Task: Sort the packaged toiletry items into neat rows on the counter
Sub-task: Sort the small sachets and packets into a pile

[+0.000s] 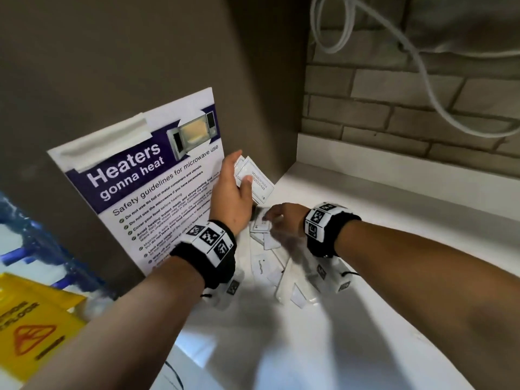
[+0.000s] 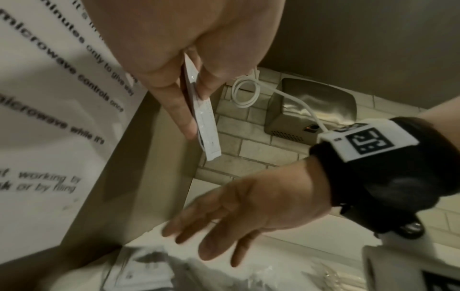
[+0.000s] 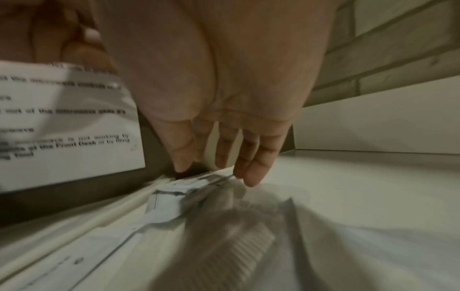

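Barely started — no rows laid out yet. Left hand [image 1: 235, 192] pinches a few sachets [image 1: 254, 175] w/ thumb and fingers, held up off the counter [image 1: 394, 249]. Right hand [image 1: 281, 218], fingers straight and apart, reaches onto the pile [image 1: 275, 266] — still jumbled near the wall, nearly all left to sort.
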`<state>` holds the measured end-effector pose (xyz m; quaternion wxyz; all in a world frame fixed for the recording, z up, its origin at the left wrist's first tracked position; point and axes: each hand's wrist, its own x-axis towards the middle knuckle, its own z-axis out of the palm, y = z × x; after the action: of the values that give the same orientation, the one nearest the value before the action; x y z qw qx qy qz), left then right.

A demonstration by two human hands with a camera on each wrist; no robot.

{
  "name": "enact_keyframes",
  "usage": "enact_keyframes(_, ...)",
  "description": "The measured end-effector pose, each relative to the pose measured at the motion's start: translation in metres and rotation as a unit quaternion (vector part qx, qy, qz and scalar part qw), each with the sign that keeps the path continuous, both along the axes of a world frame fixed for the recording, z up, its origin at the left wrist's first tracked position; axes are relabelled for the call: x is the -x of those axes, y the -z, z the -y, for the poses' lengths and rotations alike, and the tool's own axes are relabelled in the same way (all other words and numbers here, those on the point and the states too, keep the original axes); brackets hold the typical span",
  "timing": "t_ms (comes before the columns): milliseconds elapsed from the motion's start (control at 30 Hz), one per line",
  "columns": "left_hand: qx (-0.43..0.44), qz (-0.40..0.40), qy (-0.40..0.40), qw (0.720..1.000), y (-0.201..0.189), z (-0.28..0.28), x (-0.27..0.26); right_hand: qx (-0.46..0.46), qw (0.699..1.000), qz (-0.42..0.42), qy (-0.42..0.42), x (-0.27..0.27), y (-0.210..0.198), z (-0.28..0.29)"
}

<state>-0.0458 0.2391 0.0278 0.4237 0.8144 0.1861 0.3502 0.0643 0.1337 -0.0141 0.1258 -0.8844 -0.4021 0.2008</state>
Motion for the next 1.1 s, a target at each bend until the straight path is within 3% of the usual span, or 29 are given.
enact_keyframes(100, -0.029, -0.014, -0.006, 0.999, 0.006, -0.002, 0.001, 0.058, 0.996, 0.02, -0.066, 0.0, 0.004, -0.022)
enact_keyframes(167, -0.037, -0.02, -0.008, 0.999, 0.011, -0.004, 0.004, 0.073, 0.995, 0.037, -0.063, 0.002, 0.006, -0.031)
enact_keyframes(367, -0.015, -0.039, -0.001, 0.999, 0.02, -0.005, 0.007, 0.044, 0.997, 0.049, 0.049, 0.002, 0.02, -0.037)
enact_keyframes(467, -0.001, -0.043, 0.002, 0.999, 0.023, -0.004, 0.007, 0.114, 0.985, 0.092, 0.087, -0.003, 0.024, -0.031)
enact_keyframes(600, 0.015, -0.049, 0.011, 0.999, 0.024, -0.001, 0.008, 0.154, 0.985, 0.049, 0.056, -0.005, 0.005, -0.011)
enact_keyframes(700, 0.014, -0.04, 0.014, 0.999, 0.025, -0.002, 0.006, 0.152, 0.985, 0.047, 0.062, -0.021, 0.02, -0.013)
enact_keyframes(767, 0.025, -0.03, 0.016, 0.999, 0.024, -0.003, 0.006, 0.115, 0.99, 0.061, 0.061, -0.038, 0.044, -0.02)
enact_keyframes(900, 0.024, -0.028, 0.011, 0.999, 0.022, -0.005, 0.005, 0.028, 1.0, 0.0, 0.01, -0.003, 0.008, -0.023)
enact_keyframes(1000, 0.019, -0.028, 0.014, 0.999, 0.023, -0.005, 0.004, 0.056, 0.997, -0.052, -0.027, 0.001, 0.004, -0.02)
enact_keyframes(1100, -0.003, -0.04, 0.015, 0.999, 0.025, -0.002, 0.006, 0.093, 0.994, -0.014, -0.051, 0.006, 0.01, -0.014)
